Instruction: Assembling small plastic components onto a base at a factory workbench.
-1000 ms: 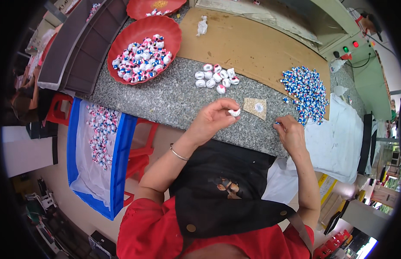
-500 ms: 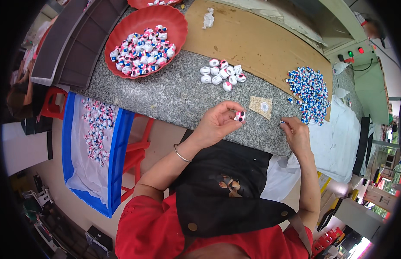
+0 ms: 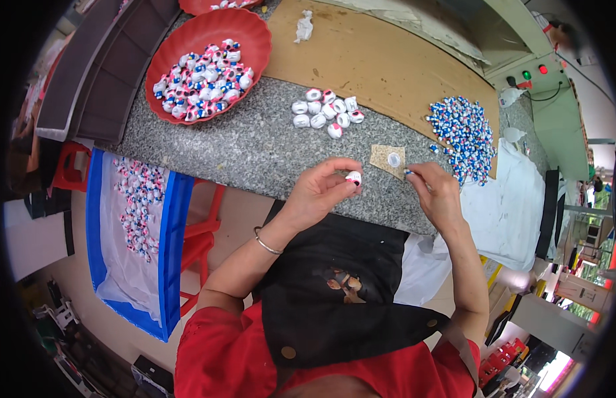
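Between the thumb and fingers of my left hand [image 3: 313,198] is a small white figure head [image 3: 354,177] with pink and dark patches. My right hand [image 3: 442,199] pinches a tiny blue-and-white piece [image 3: 408,172] at its fingertips. That piece is by the right edge of a tan speckled pad [image 3: 379,154], which bears a round whitish spot. Beyond my left hand, several loose white heads [image 3: 318,121] lie grouped on the speckled stone worktop [image 3: 215,156]. A heap of small blue-and-white pieces [image 3: 462,129] is spread beyond my right hand.
A red scalloped bowl [image 3: 260,50] of finished-looking figures stands at the far left beside a dark tray [image 3: 106,86]. Below the worktop's left side is a blue lined crate [image 3: 170,265] with more figures. Brown cardboard [image 3: 361,66] covers the back; white sheeting [image 3: 510,212] hangs right.
My right hand has moved left with the tiny piece, closer to the speckled pad. The head in my left hand has turned, showing more of its white side.
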`<action>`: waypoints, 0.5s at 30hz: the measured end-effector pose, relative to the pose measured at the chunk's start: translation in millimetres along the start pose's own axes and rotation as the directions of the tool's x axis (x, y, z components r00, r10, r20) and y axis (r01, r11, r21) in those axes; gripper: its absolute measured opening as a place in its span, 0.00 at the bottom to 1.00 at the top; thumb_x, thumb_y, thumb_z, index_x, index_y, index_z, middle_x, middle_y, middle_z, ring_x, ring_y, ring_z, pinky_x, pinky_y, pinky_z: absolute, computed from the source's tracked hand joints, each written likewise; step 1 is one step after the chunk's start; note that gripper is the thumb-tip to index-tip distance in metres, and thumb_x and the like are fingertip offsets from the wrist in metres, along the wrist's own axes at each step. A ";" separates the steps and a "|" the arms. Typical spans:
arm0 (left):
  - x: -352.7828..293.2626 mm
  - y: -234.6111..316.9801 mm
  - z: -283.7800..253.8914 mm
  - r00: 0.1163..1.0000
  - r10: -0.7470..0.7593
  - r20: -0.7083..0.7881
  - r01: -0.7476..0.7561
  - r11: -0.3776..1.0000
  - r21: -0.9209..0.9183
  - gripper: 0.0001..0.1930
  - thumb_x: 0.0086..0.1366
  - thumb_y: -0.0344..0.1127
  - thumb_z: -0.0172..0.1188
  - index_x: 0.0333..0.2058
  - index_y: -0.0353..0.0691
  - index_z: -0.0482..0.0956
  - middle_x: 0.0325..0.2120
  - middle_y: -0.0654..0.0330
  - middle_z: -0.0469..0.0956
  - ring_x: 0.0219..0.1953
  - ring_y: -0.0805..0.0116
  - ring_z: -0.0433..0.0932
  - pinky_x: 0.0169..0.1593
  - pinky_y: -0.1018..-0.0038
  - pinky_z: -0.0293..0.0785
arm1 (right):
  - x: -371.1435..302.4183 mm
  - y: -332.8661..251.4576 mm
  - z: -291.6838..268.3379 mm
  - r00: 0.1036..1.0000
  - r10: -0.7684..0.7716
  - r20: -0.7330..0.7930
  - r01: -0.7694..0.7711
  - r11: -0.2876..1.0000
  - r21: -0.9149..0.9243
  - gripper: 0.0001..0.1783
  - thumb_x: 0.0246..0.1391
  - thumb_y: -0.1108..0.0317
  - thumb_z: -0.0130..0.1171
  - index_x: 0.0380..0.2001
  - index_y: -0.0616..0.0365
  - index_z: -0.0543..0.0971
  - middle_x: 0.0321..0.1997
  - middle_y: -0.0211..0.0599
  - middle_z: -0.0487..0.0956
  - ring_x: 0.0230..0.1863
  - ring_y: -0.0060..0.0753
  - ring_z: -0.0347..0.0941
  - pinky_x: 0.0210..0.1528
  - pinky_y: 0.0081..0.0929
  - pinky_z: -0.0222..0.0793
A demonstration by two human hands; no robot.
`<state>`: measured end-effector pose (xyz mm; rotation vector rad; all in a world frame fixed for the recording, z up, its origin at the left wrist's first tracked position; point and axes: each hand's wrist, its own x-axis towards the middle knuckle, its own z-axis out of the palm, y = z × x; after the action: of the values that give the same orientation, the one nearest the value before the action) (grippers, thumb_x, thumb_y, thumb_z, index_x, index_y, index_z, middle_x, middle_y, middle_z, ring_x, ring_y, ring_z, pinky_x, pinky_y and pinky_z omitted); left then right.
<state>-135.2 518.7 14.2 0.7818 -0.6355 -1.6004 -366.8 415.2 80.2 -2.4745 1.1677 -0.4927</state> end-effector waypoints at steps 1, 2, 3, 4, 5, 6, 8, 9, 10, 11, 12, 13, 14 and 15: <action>-1.9 2.9 2.4 1.000 0.030 0.006 -0.030 0.994 0.110 0.15 0.66 0.21 0.55 0.51 0.33 0.74 0.49 0.58 0.75 0.45 0.70 0.79 0.51 0.73 0.77 | 6.3 -2.6 -1.3 0.998 -0.069 0.013 0.069 0.997 -0.035 0.07 0.51 0.77 0.63 0.36 0.62 0.81 0.33 0.45 0.80 0.32 0.48 0.78 0.33 0.35 0.73; -2.4 3.8 2.9 1.000 0.027 0.010 -0.028 0.994 0.104 0.15 0.66 0.21 0.55 0.51 0.33 0.74 0.49 0.58 0.75 0.45 0.70 0.79 0.51 0.73 0.77 | 14.1 -2.5 0.2 0.990 -0.133 0.038 0.135 0.989 -0.065 0.06 0.51 0.76 0.63 0.35 0.62 0.81 0.32 0.44 0.80 0.32 0.48 0.78 0.32 0.35 0.73; -3.1 4.7 3.6 0.999 0.042 0.028 -0.044 0.995 0.087 0.15 0.66 0.21 0.55 0.52 0.33 0.74 0.49 0.57 0.75 0.46 0.69 0.79 0.52 0.73 0.77 | 20.3 -0.6 2.3 0.987 -0.149 0.066 0.155 0.984 -0.090 0.06 0.51 0.76 0.63 0.34 0.61 0.81 0.31 0.43 0.79 0.31 0.48 0.77 0.31 0.37 0.72; -2.9 5.0 3.4 0.997 0.057 0.045 -0.061 0.996 0.071 0.16 0.66 0.21 0.55 0.53 0.33 0.74 0.49 0.57 0.76 0.47 0.68 0.79 0.53 0.73 0.77 | 24.7 0.6 3.4 0.987 -0.147 0.068 0.153 0.984 -0.095 0.06 0.51 0.76 0.63 0.34 0.61 0.81 0.31 0.43 0.79 0.31 0.48 0.77 0.31 0.37 0.72; -3.0 4.8 1.5 0.997 0.058 0.045 -0.061 0.996 0.067 0.16 0.66 0.21 0.55 0.53 0.33 0.74 0.49 0.57 0.76 0.47 0.68 0.79 0.53 0.73 0.77 | 28.5 0.8 4.8 0.976 -0.192 0.099 0.204 0.971 -0.126 0.05 0.50 0.76 0.63 0.33 0.60 0.81 0.30 0.43 0.78 0.30 0.48 0.77 0.31 0.37 0.72; -3.1 4.3 -0.6 0.996 0.070 0.057 -0.072 0.997 0.039 0.16 0.66 0.21 0.56 0.53 0.34 0.74 0.49 0.55 0.76 0.48 0.68 0.79 0.54 0.73 0.77 | 31.2 1.4 5.7 0.963 -0.237 0.131 0.256 0.954 -0.156 0.05 0.50 0.76 0.62 0.33 0.60 0.80 0.30 0.42 0.78 0.30 0.47 0.77 0.31 0.38 0.72; -2.5 3.2 -2.1 0.994 0.083 0.066 -0.084 0.996 0.010 0.17 0.66 0.20 0.56 0.53 0.34 0.73 0.49 0.54 0.76 0.48 0.67 0.79 0.55 0.72 0.77 | 33.1 4.6 9.9 0.953 -0.241 0.183 0.278 0.937 -0.211 0.05 0.50 0.76 0.62 0.33 0.59 0.80 0.30 0.41 0.78 0.30 0.47 0.77 0.30 0.38 0.72; -2.1 2.9 -2.3 0.995 0.075 0.061 -0.076 0.997 0.009 0.18 0.65 0.20 0.57 0.53 0.33 0.73 0.50 0.54 0.76 0.49 0.67 0.78 0.56 0.72 0.76 | 33.8 5.6 11.2 0.942 -0.240 0.234 0.299 0.917 -0.263 0.05 0.50 0.76 0.62 0.33 0.59 0.80 0.29 0.41 0.78 0.29 0.47 0.77 0.30 0.39 0.72; -1.5 3.1 -2.3 0.996 0.067 0.057 -0.067 0.998 0.008 0.18 0.64 0.19 0.57 0.54 0.33 0.73 0.50 0.53 0.76 0.50 0.67 0.78 0.56 0.73 0.76 | 34.8 5.6 10.6 0.942 -0.242 0.234 0.301 0.917 -0.263 0.05 0.50 0.76 0.62 0.33 0.59 0.80 0.29 0.41 0.78 0.29 0.47 0.77 0.30 0.39 0.72; -1.0 4.0 -0.8 0.996 0.066 0.055 -0.067 0.998 0.009 0.18 0.64 0.19 0.57 0.54 0.33 0.73 0.50 0.53 0.76 0.50 0.67 0.78 0.56 0.73 0.76 | 35.2 5.6 10.3 0.941 -0.245 0.234 0.301 0.921 -0.246 0.05 0.50 0.76 0.62 0.33 0.59 0.80 0.29 0.41 0.78 0.29 0.47 0.77 0.30 0.39 0.72; 0.4 5.8 2.8 0.999 0.041 0.025 -0.041 0.999 0.013 0.18 0.64 0.19 0.58 0.53 0.33 0.73 0.49 0.54 0.77 0.50 0.68 0.78 0.56 0.74 0.76 | 35.4 5.5 9.8 0.940 -0.248 0.233 0.301 0.926 -0.229 0.05 0.50 0.76 0.62 0.33 0.59 0.80 0.28 0.41 0.78 0.29 0.47 0.77 0.30 0.39 0.71; 2.1 6.5 5.6 1.000 0.016 -0.005 -0.015 1.000 0.016 0.18 0.63 0.18 0.58 0.53 0.32 0.73 0.49 0.54 0.77 0.50 0.69 0.78 0.55 0.75 0.76 | 34.6 4.9 9.1 0.941 -0.248 0.232 0.300 0.926 -0.227 0.05 0.50 0.76 0.62 0.33 0.59 0.80 0.28 0.41 0.78 0.29 0.47 0.77 0.30 0.39 0.71; 3.8 5.9 6.9 1.000 0.016 -0.007 -0.016 1.000 0.018 0.18 0.63 0.18 0.58 0.53 0.32 0.73 0.49 0.54 0.77 0.50 0.69 0.78 0.55 0.75 0.76 | 32.9 4.1 7.7 0.951 -0.247 0.187 0.280 0.943 -0.181 0.06 0.49 0.76 0.62 0.33 0.59 0.80 0.28 0.41 0.78 0.29 0.48 0.77 0.30 0.39 0.71; 5.8 4.9 7.9 0.999 0.045 0.022 -0.046 0.998 0.053 0.18 0.63 0.18 0.59 0.52 0.33 0.73 0.48 0.55 0.77 0.49 0.71 0.78 0.54 0.76 0.76 | 31.2 3.5 6.9 0.960 -0.242 0.141 0.261 0.956 -0.134 0.06 0.49 0.77 0.62 0.33 0.60 0.80 0.28 0.42 0.77 0.29 0.48 0.77 0.30 0.39 0.71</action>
<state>-138.8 512.0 22.1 0.7854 -0.7088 -1.5570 -347.3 389.8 77.4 -2.7589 0.8750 -0.3214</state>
